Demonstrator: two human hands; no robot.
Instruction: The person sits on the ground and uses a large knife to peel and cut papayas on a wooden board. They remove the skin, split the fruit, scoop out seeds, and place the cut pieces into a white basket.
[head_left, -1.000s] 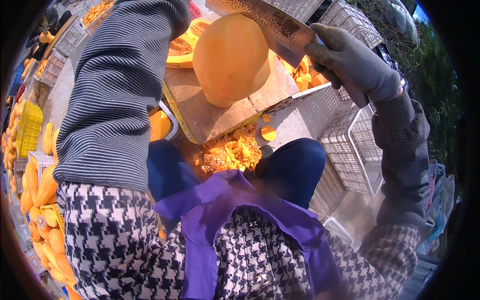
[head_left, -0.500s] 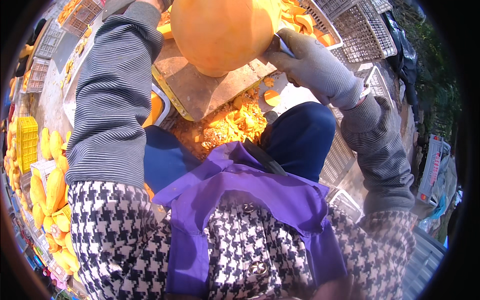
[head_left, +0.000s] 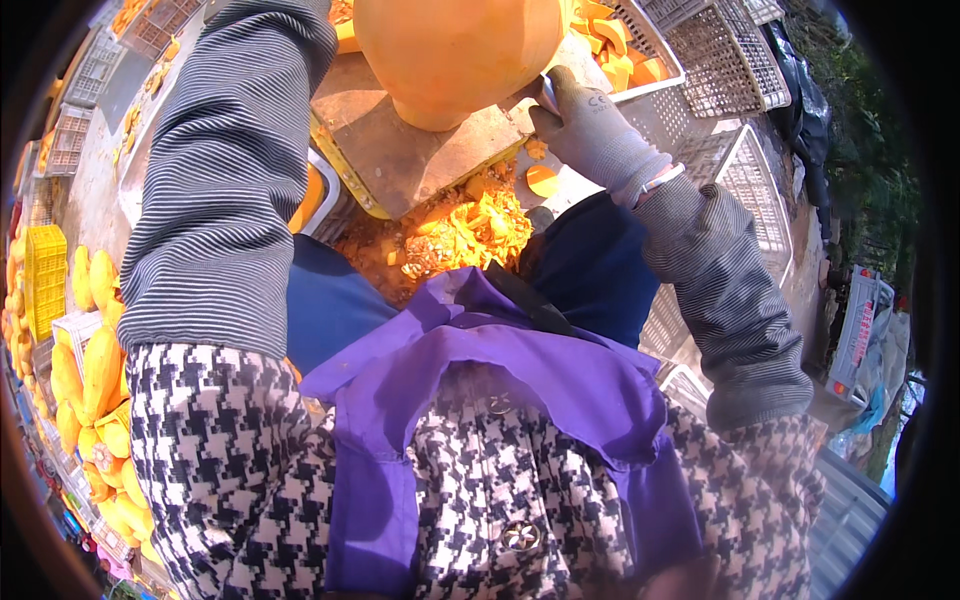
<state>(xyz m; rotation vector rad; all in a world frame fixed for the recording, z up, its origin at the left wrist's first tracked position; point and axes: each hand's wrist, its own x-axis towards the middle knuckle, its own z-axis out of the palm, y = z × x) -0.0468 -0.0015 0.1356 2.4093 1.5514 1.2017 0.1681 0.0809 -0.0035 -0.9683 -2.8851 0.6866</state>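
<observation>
A large peeled orange pumpkin [head_left: 460, 60] stands on a worn wooden board [head_left: 400, 155], its top cut off by the upper edge. Against its right side is my right hand [head_left: 597, 135], in a grey glove, with fingers closed round a thin tool [head_left: 548, 95] with a pale handle. The tool's working end is hidden, so I cannot tell its kind. My left arm [head_left: 235, 130] in a striped sleeve reaches up past the pumpkin's left side; the hand itself lies outside the picture.
Below the board is a heap of orange pulp and seeds [head_left: 470, 235], between my knees. A white crate [head_left: 655, 85] of pumpkin pieces stands at far right, near stacked crates [head_left: 725, 60]. Whole pumpkins [head_left: 100, 370] and a yellow crate [head_left: 45, 280] are at left.
My right hand has moved up and slightly left along the pumpkin's side. The pumpkin sits a little higher in view. My left hand, partly visible before, has passed out of the top edge.
</observation>
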